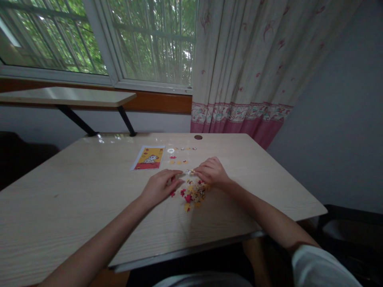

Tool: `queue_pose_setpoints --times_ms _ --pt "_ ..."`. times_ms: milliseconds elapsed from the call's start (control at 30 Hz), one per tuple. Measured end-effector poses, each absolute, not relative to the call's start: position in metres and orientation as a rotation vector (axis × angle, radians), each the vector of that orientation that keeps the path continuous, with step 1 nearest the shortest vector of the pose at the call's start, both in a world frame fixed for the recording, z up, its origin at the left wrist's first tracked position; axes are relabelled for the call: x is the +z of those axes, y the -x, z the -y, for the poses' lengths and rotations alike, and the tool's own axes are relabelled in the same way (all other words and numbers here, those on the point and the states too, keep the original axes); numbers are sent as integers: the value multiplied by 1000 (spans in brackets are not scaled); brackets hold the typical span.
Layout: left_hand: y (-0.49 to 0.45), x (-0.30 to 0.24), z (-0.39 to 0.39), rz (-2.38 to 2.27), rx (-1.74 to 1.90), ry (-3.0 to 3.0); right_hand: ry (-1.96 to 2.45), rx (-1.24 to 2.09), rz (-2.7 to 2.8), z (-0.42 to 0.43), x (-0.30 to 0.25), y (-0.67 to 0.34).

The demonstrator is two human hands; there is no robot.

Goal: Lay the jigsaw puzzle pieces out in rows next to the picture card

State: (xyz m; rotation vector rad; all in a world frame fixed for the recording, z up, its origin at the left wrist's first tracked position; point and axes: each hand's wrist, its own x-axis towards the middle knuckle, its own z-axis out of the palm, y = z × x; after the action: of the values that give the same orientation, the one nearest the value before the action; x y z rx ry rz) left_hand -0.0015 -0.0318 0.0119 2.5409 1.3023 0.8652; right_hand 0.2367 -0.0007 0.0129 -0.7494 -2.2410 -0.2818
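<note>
Small white jigsaw puzzle pieces lie just above a loose heap of jigsaw pieces in yellow, red and white. My right hand is closed, its fingertips pinched at the right end of the white pieces. From the other side my left hand reaches in, its index fingertip at their left end and its thumb held apart below. Beyond my hands sit a row of joined pieces, a red piece and a short row of yellow pieces. How firmly each fingertip grips is too small to tell.
A picture card with a white animal on yellow and red lies left of the rows. The wooden desk carries a raised shelf at its back left. A round cable hole is near the back edge, before the curtain.
</note>
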Motion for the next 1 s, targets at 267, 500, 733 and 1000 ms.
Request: queue_pose_setpoints --times_ms 267,500,733,1000 --pt "18 11 22 -1342 694 -2620 911 -221 2036 -11 19 -266" --pt "16 8 22 -1316 676 -2612 1078 -101 1951 -44 16 -269" --pt "19 8 21 -1334 704 -2598 1583 99 1946 -121 8 -278" --pt "20 9 21 -1349 683 -2601 1661 227 2004 -141 -17 -275"
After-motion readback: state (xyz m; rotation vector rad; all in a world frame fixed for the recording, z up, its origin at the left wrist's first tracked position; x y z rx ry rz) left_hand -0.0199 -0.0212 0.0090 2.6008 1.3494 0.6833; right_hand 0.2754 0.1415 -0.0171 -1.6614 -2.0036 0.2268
